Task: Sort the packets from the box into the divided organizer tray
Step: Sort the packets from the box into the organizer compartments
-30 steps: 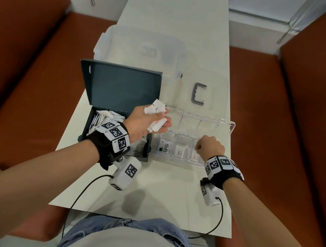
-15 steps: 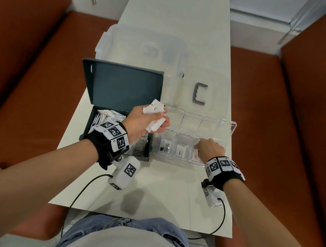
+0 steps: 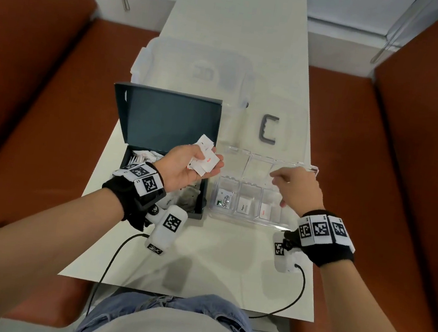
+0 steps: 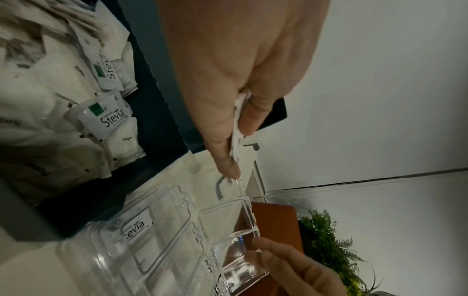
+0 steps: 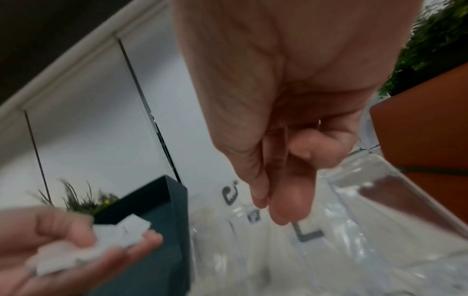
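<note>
My left hand (image 3: 184, 169) is palm up over the right edge of the dark box (image 3: 203, 200), its fingers curled round a bunch of white packets (image 3: 205, 158). The left wrist view shows those packets (image 4: 243, 152) edge-on between the fingers, with more packets, one marked Stevia (image 4: 103, 118), lying in the box. The clear divided tray (image 3: 247, 219) sits right of the box. Its front row holds a Stevia packet (image 3: 224, 201), a pepper packet (image 3: 244, 206) and a red-printed packet (image 3: 265, 211). My right hand (image 3: 295, 188) hovers above the tray with curled fingers and holds nothing.
The box's lid (image 3: 168, 117) stands open at the back. Behind it are a clear plastic bin (image 3: 194, 70) and a clear lid with a grey handle (image 3: 268, 129). Orange-brown benches (image 3: 38, 114) flank the narrow white table (image 3: 213, 262). Wrist-camera cables trail over its near edge.
My right hand has lifted out of the tray's front right compartment and moved back and left, leaving a packet there. My left hand has turned palm up with its packets.
</note>
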